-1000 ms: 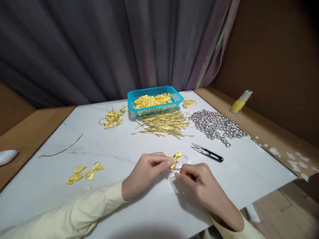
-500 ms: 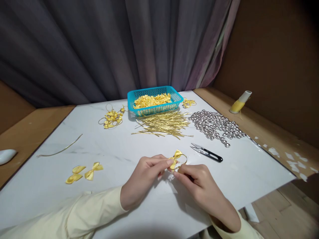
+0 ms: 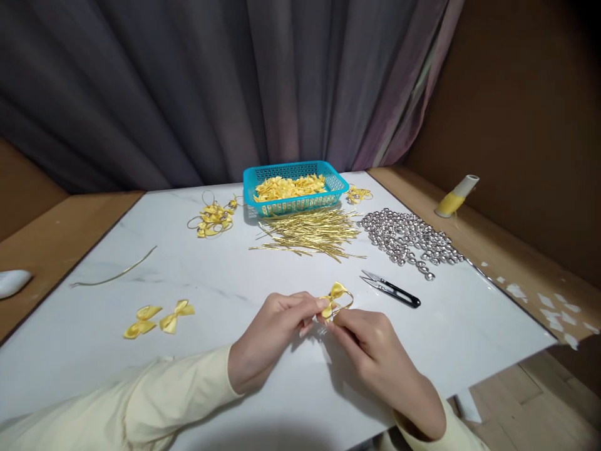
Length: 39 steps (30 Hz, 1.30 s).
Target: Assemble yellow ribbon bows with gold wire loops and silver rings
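Near the front middle of the white table, my left hand (image 3: pixel 282 326) pinches a yellow ribbon bow (image 3: pixel 336 292) between thumb and fingers. A thin gold cord (image 3: pixel 350 299) loops out from the bow's right side. My right hand (image 3: pixel 370 341) is closed on the cord's lower part, close beside the left fingertips. The cord ends between the fingers are hidden. Two loose yellow bows (image 3: pixel 176 316) (image 3: pixel 143 322) lie to the left. Black-handled thread snips (image 3: pixel 392 289) rest just beyond my right hand.
A blue basket (image 3: pixel 295 205) of yellow bows stands at the back, with gold cords (image 3: pixel 312 233) before it. Silver beads (image 3: pixel 408 237) spread at right. Corded bows (image 3: pixel 215 219) lie left of the basket. One cord (image 3: pixel 117 275) lies far left; a yellow thread spool (image 3: pixel 456 196) stands far right.
Both hands stay almost in place around the bow, with the cord loop slightly flatter. The camera view has shifted slightly.
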### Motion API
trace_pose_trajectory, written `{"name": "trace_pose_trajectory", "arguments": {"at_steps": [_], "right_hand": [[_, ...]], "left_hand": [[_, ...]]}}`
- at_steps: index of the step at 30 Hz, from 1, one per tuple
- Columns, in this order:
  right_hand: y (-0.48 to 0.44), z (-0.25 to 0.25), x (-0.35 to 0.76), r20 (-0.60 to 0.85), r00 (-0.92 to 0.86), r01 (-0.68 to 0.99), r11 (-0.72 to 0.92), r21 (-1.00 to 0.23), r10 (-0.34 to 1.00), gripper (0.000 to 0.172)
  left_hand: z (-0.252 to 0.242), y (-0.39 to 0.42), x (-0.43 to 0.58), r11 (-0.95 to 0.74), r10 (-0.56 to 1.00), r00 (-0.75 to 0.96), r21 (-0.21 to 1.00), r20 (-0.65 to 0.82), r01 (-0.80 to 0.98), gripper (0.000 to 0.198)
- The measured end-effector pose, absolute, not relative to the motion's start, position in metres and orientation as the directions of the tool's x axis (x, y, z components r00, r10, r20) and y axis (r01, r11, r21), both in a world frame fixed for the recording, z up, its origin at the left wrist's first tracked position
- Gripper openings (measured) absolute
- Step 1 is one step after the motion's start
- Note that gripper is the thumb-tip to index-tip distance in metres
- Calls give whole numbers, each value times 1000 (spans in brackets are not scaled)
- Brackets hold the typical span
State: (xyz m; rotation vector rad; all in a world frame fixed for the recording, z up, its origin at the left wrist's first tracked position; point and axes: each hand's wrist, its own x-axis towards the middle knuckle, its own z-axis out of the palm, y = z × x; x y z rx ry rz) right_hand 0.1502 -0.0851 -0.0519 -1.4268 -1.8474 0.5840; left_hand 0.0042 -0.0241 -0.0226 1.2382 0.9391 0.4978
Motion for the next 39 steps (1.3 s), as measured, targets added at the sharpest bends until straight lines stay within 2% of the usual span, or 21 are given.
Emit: {"name": "trace_pose_trajectory", "arguments": {"at_steps": [11, 23, 29, 34, 39], "right_hand": [[-87, -51, 148, 290, -140, 638, 310, -705, 947, 26], [-86, -60, 148, 391, -139, 630, 386, -674, 910, 23], [-86, -61, 148, 387, -126, 628, 375, -682, 913, 22], [-85, -58, 149, 420, -108, 621, 391, -679, 901, 22], [-85, -55, 149, 436, -95, 612, 398, -684, 895, 24]], "left_hand": [[-23, -26, 4, 321, 766, 556, 941, -323, 104, 32], [-23, -28, 4, 268, 782, 555, 957, -283, 111, 34], [-25, -28, 4, 252, 783, 560, 961, -270, 112, 33], [-22, -30, 4, 127, 810, 549, 976, -205, 177, 36], [-19, -33, 4, 34, 832, 537, 979, -140, 203, 31]]}}
